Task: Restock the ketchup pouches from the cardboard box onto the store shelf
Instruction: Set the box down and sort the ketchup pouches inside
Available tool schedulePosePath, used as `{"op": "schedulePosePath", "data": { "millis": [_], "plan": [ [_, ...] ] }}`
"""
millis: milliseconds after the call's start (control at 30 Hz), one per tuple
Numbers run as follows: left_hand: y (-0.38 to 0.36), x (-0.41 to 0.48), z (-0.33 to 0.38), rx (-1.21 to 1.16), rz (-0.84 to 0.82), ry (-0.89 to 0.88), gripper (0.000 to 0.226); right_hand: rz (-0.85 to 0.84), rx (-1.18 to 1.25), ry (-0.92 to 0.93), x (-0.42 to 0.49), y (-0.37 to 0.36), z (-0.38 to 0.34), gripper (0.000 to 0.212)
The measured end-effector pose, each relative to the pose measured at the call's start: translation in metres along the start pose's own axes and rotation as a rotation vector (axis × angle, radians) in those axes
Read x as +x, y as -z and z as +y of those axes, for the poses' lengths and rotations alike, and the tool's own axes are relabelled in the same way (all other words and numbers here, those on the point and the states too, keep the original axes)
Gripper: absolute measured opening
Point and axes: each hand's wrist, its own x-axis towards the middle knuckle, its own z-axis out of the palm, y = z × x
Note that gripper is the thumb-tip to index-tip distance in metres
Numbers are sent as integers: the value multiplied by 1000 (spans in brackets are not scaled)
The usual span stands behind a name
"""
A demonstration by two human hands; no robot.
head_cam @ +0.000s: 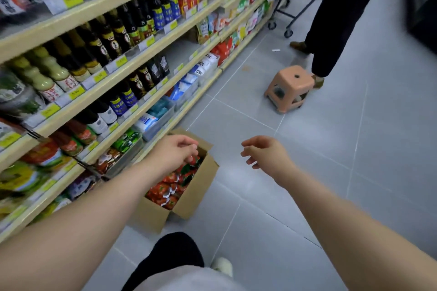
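Hovering empty with loose fingers, left hand (175, 151) over the cardboard box (151, 216), right hand (266, 155) beside it; ketchup pouches (169, 188) likely soft, light, slick, so pinch top edges.

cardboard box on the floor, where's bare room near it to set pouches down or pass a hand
Bare floor runs right of the cardboard box out to the pink stool. One shelf stretch lies bare between dark bottles and colourful packs. Crowded: ketchup pouches fill the box, with the left hand above them.
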Motion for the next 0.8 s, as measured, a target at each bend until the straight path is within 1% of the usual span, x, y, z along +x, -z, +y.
{"op": "schedulePosePath", "data": {
  "millis": [233,400,633,800],
  "plan": [
    [-8,51,30,-28,68,24,13,-71,-33,46,60,23,-29,16],
    [-7,122,64,-47,74,22,12,-109,-86,77,138,41,-73,15],
    [-1,219,122,-72,138,66,12,-138,-131,121,241,72,-134,15],
    [0,263,144,-116,218,106,14,-251,-199,131,305,81,-161,18]
  ]
}}
